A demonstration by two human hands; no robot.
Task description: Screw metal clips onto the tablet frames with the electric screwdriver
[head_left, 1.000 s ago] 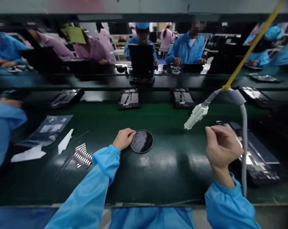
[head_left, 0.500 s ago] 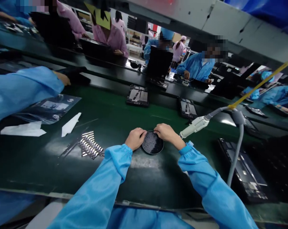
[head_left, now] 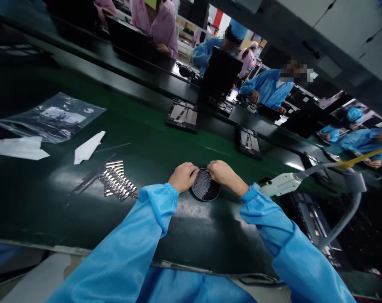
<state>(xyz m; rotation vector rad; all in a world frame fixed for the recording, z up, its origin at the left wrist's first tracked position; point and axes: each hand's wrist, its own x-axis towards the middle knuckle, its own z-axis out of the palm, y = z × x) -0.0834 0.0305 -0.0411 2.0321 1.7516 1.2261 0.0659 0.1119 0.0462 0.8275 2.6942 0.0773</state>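
Observation:
A round black screw dish (head_left: 206, 186) sits low over the green mat in front of me, its surface dotted with many tiny grey pieces in rows, too small to make out fully. My left hand (head_left: 183, 176) pinches the dish's upper left rim, fingers closed. On the opposite side, my right hand (head_left: 222, 172) grips the upper right rim between thumb and curled fingers. Left of my hands lie overlapping strips of small metal parts (head_left: 118, 180). An electric screwdriver (head_left: 281, 184), pale and held on a grey bent arm, hangs beside my right sleeve.
Opened flat devices (head_left: 182, 115) lie farther back, another (head_left: 249, 142) to their right. At left are a clear plastic bag (head_left: 67, 113) and white paper pieces (head_left: 89, 147). Across the line, co-workers in blue and pink sit at benches. A dark device (head_left: 317, 223) lies right.
The view has tilted and shifted. A neighbour's blue-sleeved arm at the left has gone from view. Both my hands stay on the dish's rim.

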